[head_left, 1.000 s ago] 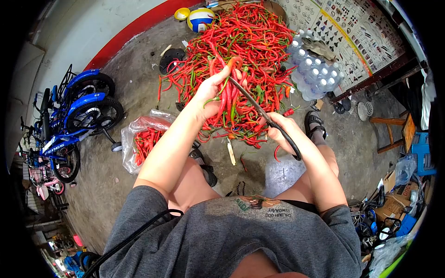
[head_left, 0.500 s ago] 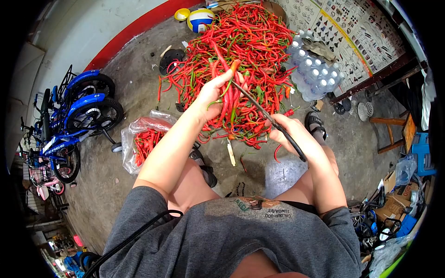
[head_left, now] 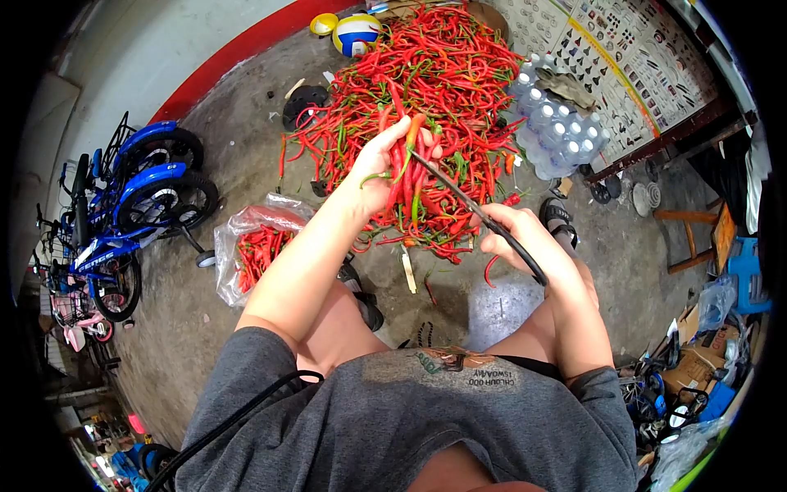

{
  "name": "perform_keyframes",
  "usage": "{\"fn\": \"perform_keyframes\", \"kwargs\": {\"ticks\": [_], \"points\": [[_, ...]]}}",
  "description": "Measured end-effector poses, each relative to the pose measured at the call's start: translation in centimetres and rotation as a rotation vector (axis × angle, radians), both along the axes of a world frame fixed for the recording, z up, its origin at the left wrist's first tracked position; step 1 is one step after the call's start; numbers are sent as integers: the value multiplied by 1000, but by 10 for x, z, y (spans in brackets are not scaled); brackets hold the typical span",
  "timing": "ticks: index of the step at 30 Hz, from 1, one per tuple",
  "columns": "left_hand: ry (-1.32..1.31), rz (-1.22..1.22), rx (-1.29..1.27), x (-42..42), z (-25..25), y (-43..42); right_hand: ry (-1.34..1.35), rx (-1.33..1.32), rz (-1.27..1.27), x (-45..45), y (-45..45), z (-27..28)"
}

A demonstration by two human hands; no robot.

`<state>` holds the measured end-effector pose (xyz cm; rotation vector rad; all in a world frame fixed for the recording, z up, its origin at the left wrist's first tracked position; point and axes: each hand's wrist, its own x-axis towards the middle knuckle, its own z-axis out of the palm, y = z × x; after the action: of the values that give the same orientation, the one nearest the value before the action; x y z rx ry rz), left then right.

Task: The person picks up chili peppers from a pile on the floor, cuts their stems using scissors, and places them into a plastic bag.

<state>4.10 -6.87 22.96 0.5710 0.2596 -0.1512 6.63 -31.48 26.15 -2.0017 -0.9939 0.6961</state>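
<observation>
My left hand [head_left: 379,168] is closed round a bunch of red chili peppers [head_left: 407,176], some with green stems or greenish parts. One orange-red chili pepper [head_left: 416,127] stands up at the thumb. In my right hand [head_left: 525,242] is a long, thin, dark tool [head_left: 459,197]; I cannot make out its exact kind. Its far tip reaches the peppers at my left fingers, and its near end lies along my right palm. Beneath and beyond both hands spreads a large heap of red chili peppers [head_left: 434,61] on the floor.
A clear plastic bag [head_left: 232,275] with red chili peppers sits left of my legs. Shrink-wrapped bottles [head_left: 557,131] stand right of the heap, a volleyball [head_left: 355,35] behind it. Blue bicycles [head_left: 156,176] are at left, a wooden stool [head_left: 697,234] and a blue plastic stool [head_left: 748,275] at right.
The orange-red chili pepper at my left thumb has shifted slightly down and tilted. The tool's tip has moved slightly down along the bunch. Both hands keep their hold.
</observation>
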Motion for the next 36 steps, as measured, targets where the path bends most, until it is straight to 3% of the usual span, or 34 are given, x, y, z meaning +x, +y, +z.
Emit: {"fn": "perform_keyframes", "kwargs": {"ticks": [2, 5, 7, 14, 20, 22, 26, 29, 31, 36], "points": [[-51, -57, -109, 1, -6, 7, 67, 30, 40, 0, 0, 0], [-37, -96, -45, 2, -11, 16, 135, 50, 75, 2, -2, -6], [-27, -36, -17, 2, -9, 12, 133, 202, 109, 6, -2, -16], [-29, -89, -33, 2, -11, 17, 148, 193, 143, 7, -4, -22], [73, -29, 93, 0, -6, 12, -70, -116, 22, 1, -2, 2], [81, 27, 225, 0, -5, 9, -258, -238, -32, 0, 0, 5], [101, 22, 307, -1, -3, 9, -303, -258, -49, 1, 0, 4], [68, -12, 296, 1, -4, 12, -242, -243, -42, -3, 0, 8], [73, 66, 234, 2, -4, 11, -55, -110, -21, -4, -2, 2], [60, 88, 237, 6, -10, 19, 92, 161, 51, -7, -4, -17]]}}
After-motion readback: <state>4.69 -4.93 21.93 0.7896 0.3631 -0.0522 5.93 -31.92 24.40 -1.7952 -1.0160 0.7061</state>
